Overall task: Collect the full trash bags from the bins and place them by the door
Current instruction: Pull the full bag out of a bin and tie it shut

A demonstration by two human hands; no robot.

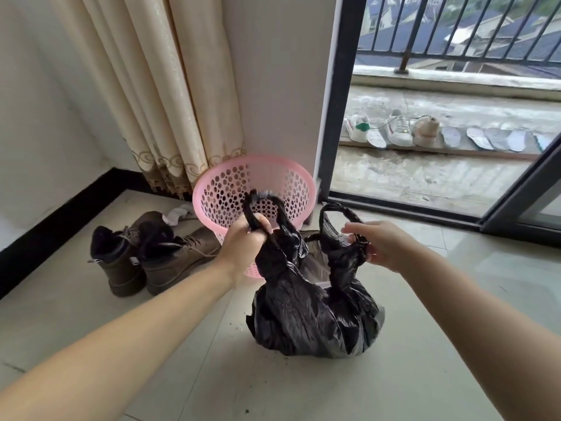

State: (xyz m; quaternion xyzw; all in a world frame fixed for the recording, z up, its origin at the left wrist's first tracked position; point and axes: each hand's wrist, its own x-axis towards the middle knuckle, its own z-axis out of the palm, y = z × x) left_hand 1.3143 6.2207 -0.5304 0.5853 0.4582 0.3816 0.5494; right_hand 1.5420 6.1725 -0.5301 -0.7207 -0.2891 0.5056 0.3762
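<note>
Bag (312, 311) sits on floor just in front of pink bin (255, 189). Left hand (247, 238) grip clamped on one handle; right hand (376, 244) pinches the other. Risk: thin handles tear, debris spills.

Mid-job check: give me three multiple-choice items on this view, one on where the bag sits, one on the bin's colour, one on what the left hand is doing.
1. Where is the black trash bag?
A. inside the bin
B. on the tiled floor
C. on the balcony

2. What colour is the perforated bin?
A. pink
B. blue
C. grey

3. What is the left hand doing?
A. hanging idle
B. resting on a boot
C. gripping a bag handle

Key: 1 B, the bag stands on tiles in front of the bin; 2 A, its plastic is pink; 3 C, fingers curl round the handle loop.
</note>
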